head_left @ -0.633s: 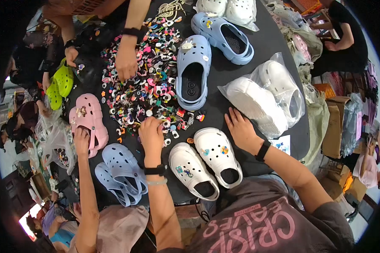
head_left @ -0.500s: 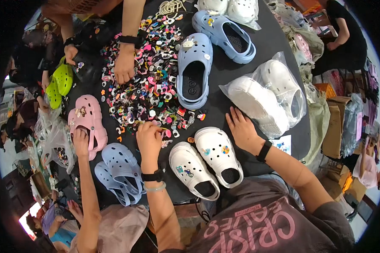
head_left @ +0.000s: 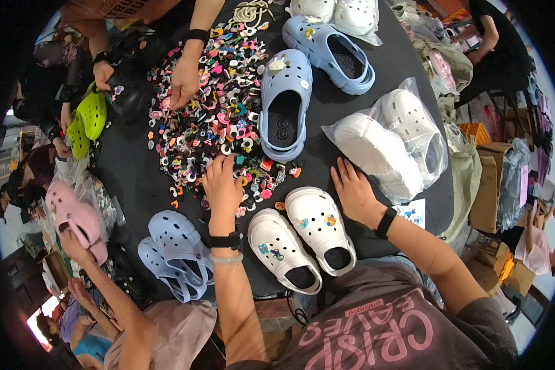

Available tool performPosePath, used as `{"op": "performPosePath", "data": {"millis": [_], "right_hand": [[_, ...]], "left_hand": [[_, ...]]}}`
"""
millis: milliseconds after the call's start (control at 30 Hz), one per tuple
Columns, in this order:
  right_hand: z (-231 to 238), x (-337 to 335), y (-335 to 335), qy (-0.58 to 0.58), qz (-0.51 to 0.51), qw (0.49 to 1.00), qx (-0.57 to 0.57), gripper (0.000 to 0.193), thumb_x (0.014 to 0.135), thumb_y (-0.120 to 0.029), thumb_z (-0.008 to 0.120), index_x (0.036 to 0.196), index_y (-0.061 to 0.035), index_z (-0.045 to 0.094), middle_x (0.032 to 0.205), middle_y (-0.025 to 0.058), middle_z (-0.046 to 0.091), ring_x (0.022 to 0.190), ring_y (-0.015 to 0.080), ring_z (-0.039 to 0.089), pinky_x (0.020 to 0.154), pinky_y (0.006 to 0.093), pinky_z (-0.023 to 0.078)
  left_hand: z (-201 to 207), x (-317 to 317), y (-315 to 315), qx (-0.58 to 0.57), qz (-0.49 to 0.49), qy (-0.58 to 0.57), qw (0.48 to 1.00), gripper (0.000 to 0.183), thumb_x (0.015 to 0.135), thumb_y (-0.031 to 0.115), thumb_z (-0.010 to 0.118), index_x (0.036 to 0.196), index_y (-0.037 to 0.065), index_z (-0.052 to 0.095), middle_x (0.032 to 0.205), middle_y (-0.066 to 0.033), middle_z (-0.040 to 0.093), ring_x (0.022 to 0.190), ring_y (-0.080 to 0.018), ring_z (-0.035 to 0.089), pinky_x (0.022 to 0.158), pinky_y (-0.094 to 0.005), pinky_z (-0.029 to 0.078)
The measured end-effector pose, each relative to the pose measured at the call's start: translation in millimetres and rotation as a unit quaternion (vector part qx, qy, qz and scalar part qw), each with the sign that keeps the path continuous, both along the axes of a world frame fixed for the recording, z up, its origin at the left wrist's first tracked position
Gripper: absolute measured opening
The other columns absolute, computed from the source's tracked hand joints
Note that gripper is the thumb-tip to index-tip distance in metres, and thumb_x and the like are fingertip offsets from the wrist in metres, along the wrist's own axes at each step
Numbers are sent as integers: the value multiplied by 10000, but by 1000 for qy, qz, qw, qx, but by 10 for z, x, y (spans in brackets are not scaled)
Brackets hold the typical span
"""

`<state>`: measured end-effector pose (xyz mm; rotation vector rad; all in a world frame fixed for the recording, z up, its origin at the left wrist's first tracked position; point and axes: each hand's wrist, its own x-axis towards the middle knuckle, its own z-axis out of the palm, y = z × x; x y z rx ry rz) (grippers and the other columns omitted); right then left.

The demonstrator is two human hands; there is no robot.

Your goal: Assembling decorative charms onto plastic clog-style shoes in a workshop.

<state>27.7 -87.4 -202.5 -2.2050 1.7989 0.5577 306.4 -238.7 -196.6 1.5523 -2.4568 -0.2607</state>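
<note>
My left hand (head_left: 223,188) rests at the near edge of a heap of small colourful shoe charms (head_left: 228,117), fingers stretched onto the pieces and nothing visibly gripped. Flat on the black table lies my right hand (head_left: 355,196), its fingers apart, beside a bagged pair of white clogs (head_left: 385,151). Between my arms stand two white clogs: the left clog (head_left: 274,237) carries blue and dark charms, and the right clog (head_left: 314,213) has a blue-green charm and an orange round one. Any charm beneath my left fingers is hidden.
Two light blue clogs (head_left: 285,86) stand beyond the white pair; another blue pair (head_left: 176,243) sits left of my forearm. Across the heap reaches a co-worker's hand (head_left: 185,80). Another person's hand (head_left: 74,243) holds pink clogs (head_left: 74,209) at the left. A coiled cord (head_left: 251,12) lies far back.
My left hand has moved forward onto the charms and its fingers have straightened. The pink clogs have gone left with a co-worker's hand. Across the table, another hand has shifted farther back.
</note>
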Motion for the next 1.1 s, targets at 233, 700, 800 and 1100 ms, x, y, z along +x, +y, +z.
{"op": "performPosePath", "data": {"millis": [233, 700, 800, 1100], "right_hand": [[14, -20, 3, 6, 8, 1000, -8, 698, 795, -196, 546, 1410, 61, 340, 1467, 298, 284, 1363, 387, 292, 1041, 411, 350], [7, 21, -2, 8, 7, 1000, 3, 712, 797, -216, 553, 1411, 67, 331, 1467, 300, 279, 1367, 390, 283, 1022, 414, 365], [-8, 9, 18, 3, -6, 1000, -5, 714, 805, -237, 555, 1411, 68, 330, 1468, 299, 277, 1365, 394, 282, 1025, 424, 361], [-6, 66, 23, 4, 3, 1000, -26, 726, 811, -280, 568, 1407, 67, 341, 1464, 296, 285, 1359, 388, 284, 1024, 430, 360]], "left_hand": [[-46, 357, 205, 22, 5, 47, 999, 248, 718, 43, 676, 961, 90, 663, 1004, -76, 569, 967, -288, 532, 831, -413, 414], [49, 183, 381, 186, 64, 369, 908, 174, 782, -3, 703, 952, 6, 668, 936, -80, 621, 852, -190, 601, 765, -299, 475], [229, 245, 571, 255, 143, 533, 794, 127, 840, -83, 621, 958, -59, 661, 1006, -88, 634, 900, -130, 598, 787, -231, 467], [-1, 144, 401, 212, 27, 261, 941, 356, 751, 15, 725, 1093, 17, 624, 975, -98, 653, 842, -171, 623, 754, -287, 487]]}}
